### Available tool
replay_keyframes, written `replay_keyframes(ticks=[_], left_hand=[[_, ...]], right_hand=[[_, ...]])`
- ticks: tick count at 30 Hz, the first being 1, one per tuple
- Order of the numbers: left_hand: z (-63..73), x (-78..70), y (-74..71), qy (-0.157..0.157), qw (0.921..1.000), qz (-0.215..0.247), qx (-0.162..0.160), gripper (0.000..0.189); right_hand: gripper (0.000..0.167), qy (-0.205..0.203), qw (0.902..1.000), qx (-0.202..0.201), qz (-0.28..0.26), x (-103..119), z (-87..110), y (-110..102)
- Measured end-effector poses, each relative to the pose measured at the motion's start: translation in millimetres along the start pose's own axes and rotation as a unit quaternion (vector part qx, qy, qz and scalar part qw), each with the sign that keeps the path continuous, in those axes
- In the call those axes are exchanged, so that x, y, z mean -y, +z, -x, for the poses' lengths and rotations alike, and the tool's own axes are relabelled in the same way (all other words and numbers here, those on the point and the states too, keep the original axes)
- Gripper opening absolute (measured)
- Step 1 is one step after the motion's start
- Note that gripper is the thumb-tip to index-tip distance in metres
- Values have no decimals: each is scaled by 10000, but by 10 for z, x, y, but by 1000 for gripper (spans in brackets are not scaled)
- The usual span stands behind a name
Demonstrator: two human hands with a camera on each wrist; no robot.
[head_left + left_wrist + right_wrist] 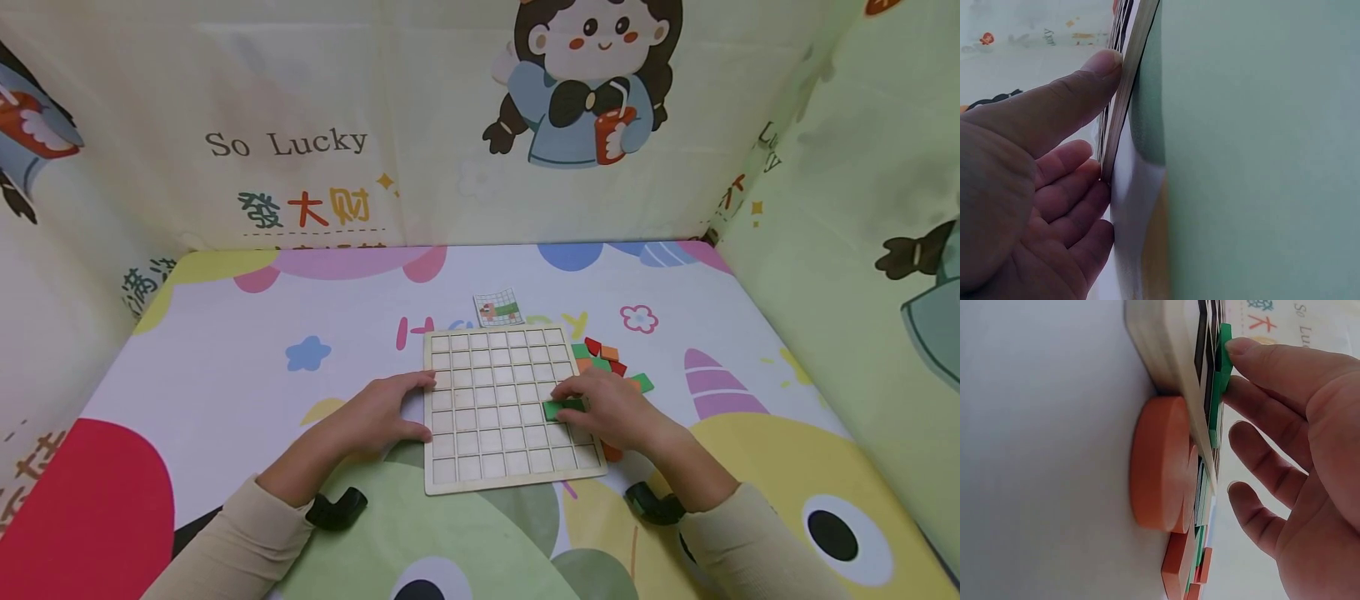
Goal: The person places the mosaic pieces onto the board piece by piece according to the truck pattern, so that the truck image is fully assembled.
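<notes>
A pale wooden grid board (517, 480) lies flat on the table, most of its square cells bare. My left hand (378, 412) rests against the board's left edge. In the left wrist view, the thumb (1102, 64) touches the board's side, with the fingers lower along it. Over the right part of the board, my right hand (615, 404) pinches a green tile (1227, 356) between thumb and index finger. The tile looks tilted on the grid. Another green piece (1215, 412) lies just beside it, partly hidden by the hand in the head view.
Right of the board lie loose red, green and orange tiles (610, 353), partly behind my right hand. Round orange pieces (1160, 462) sit against the board's edge. A small pattern card (498, 308) showing a green and orange picture lies beyond the board. Printed cloth walls surround the table.
</notes>
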State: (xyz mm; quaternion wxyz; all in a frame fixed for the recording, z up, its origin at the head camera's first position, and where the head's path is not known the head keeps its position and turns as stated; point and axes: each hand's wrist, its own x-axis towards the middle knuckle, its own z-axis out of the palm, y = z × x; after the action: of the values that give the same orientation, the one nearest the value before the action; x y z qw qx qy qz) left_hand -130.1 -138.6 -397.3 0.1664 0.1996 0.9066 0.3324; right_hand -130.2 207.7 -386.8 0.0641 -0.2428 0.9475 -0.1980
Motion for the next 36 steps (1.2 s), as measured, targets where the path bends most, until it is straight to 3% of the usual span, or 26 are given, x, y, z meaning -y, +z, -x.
replay_keyframes(ticks=[12,36], left_hand=[[3,3,-11,-17,10000,-11,21,71],[7,2,-23,19,10000,-91,29,71]], right_hand=[[25,-60,9997,13,224,-5,-27,12],[26,1,9999,-15,116,2,-51,10]])
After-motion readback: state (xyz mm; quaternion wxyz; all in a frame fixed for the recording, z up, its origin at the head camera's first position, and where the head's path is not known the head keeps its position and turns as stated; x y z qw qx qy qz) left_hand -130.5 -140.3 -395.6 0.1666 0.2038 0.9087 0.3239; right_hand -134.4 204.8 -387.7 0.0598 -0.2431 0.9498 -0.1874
